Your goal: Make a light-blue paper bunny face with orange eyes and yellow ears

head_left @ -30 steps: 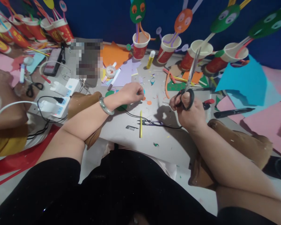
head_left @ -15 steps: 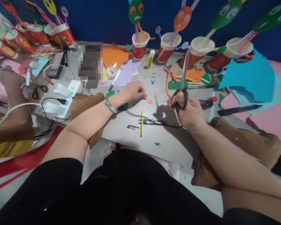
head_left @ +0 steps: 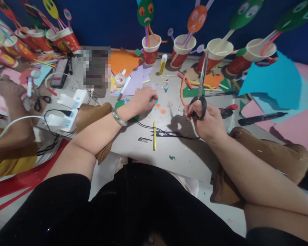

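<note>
My right hand (head_left: pixel 206 121) grips black-handled scissors (head_left: pixel 201 89), blades closed and pointing up and away. My left hand (head_left: pixel 143 99), with a pale bangle on the wrist, rests on the grey table (head_left: pixel 133 133), fingers curled over a small teal paper piece (head_left: pixel 155 101). A green paper circle (head_left: pixel 123 104) lies under that wrist. Small orange paper dots (head_left: pixel 163 111) lie between my hands. A yellow stick (head_left: pixel 154 135) and a black cable lie nearer to me.
Red paper cups (head_left: pixel 151 51) with paper-face figures line the back edge. A glue stick (head_left: pixel 163 64), orange, purple, blue (head_left: pixel 272 82) and pink sheets, a black marker (head_left: pixel 261 118) and a power strip (head_left: pixel 66 112) surround the work spot. Another person's arm (head_left: pixel 10 106) works at the left.
My right hand swung the scissors from leaning right to nearly upright and shifted a little left. My left hand stayed over the small paper pieces.
</note>
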`<state>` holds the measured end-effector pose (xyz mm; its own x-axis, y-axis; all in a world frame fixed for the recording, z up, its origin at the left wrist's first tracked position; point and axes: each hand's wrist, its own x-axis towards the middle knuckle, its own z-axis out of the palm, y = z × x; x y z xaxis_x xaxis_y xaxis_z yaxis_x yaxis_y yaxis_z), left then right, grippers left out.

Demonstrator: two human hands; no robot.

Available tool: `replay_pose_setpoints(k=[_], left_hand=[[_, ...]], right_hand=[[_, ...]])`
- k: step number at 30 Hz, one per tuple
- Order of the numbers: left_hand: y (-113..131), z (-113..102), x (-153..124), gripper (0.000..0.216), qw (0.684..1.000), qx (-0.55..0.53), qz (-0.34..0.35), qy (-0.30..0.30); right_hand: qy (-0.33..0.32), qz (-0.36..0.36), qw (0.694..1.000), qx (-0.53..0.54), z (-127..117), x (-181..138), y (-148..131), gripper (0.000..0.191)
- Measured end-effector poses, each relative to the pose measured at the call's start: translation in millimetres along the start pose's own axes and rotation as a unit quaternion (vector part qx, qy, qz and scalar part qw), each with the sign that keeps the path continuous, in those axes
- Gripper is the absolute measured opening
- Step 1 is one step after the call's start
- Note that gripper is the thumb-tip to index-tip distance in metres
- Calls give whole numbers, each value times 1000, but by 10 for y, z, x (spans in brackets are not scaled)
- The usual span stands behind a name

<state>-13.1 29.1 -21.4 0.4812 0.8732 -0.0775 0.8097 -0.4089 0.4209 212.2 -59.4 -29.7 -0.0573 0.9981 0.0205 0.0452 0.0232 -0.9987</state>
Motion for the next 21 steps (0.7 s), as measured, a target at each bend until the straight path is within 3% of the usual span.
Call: replay_pose_setpoints(k=[10, 16, 21], left_hand=[[82, -59, -96, 27, 994, 29, 56, -86], [95, -46, -89, 36, 999, 10, 28, -39], [119, -15, -95, 34, 995, 54, 27, -83]], right_hand=[[4, -3, 1000, 6, -3, -26, -87, 60], [4, 4, 1000, 15, -5, -37, -128, 61], [6, 18, 1000, 17, -7, -35, -139, 64]])
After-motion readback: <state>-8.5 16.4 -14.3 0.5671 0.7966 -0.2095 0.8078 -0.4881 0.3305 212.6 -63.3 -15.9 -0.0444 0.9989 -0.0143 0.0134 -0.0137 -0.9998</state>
